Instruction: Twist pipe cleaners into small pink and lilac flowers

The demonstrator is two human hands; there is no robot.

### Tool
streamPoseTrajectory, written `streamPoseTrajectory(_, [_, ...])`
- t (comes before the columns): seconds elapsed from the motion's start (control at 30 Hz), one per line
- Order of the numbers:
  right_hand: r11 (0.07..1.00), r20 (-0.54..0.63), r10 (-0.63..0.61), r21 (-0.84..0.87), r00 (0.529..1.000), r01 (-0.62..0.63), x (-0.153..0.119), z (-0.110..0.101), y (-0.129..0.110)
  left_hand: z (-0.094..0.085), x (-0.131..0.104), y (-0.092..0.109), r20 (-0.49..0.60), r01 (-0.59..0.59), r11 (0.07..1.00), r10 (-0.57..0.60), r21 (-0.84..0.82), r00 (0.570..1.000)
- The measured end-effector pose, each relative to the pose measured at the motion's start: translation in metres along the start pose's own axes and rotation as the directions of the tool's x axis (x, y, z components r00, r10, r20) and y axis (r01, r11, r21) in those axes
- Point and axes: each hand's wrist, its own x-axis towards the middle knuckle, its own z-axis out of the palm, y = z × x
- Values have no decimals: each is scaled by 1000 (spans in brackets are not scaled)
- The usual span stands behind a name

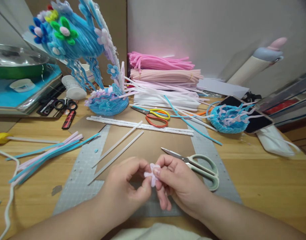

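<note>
We pinch a pink flower [152, 174] between both hands: left hand [125, 190] and right hand [179, 183] fingers closed on it, just left of the scissors [195, 163], above the desk [255, 173]. Both equally near.

Pale green scissors [201, 165] lie on a grey cutting mat [78, 180]. Behind them rest yellow-and-orange scissors [155, 117], stacked pink and white pipe cleaners [165, 80] and a blue pipe-cleaner sculpture [78, 40].
</note>
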Motion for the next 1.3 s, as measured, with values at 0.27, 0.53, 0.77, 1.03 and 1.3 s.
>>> streamPoseTrajectory(0.27, [1000,24,13,0,1000,-13,0,-1,4,1,0,0,-58,-66,998,65,-14,996])
streamPoseTrajectory(0.53, [979,-75,-143,-157,987,130,3,-2,-1,3,-1,-2,-81,-126,977,114,-170,990])
streamPoseTrajectory(0.77, [977,-59,-122,-181,991,110,3,-6,-7,4,1,-3,-58,29,948,-50,-317,997])
streamPoseTrajectory(1.03, [1000,-8,-20,-13,1000,19,3,-1,-7,1,2,-5,-106,16,950,-51,-311,993])
streamPoseTrajectory(1.3, [998,-29,-15,63,999,17,0,-1,-6,4,-1,-10,-140,-114,977,89,-179,986])
